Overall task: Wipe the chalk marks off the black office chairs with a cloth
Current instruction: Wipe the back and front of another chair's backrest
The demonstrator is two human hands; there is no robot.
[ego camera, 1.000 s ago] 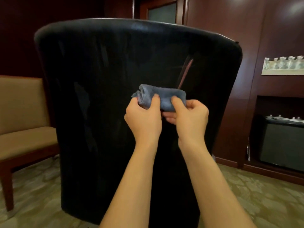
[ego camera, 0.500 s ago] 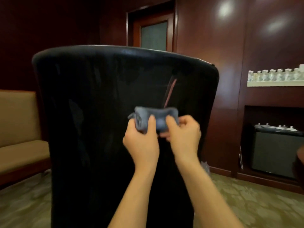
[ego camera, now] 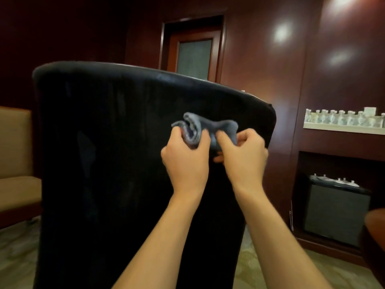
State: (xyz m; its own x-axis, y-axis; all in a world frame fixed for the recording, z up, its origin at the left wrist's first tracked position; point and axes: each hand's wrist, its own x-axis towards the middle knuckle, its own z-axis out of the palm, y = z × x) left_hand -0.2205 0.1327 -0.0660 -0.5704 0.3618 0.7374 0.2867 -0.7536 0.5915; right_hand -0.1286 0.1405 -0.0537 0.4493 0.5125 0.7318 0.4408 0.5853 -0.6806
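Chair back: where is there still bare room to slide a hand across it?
The black chair back is bare across its whole left half, from the top edge down, and along the strip above the gray cloth. It is crowded at the upper right, where the left hand and right hand both grip the bunched cloth.

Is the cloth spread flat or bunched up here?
Bunched up: the grey cloth is a rolled wad, gripped by the left hand and right hand.
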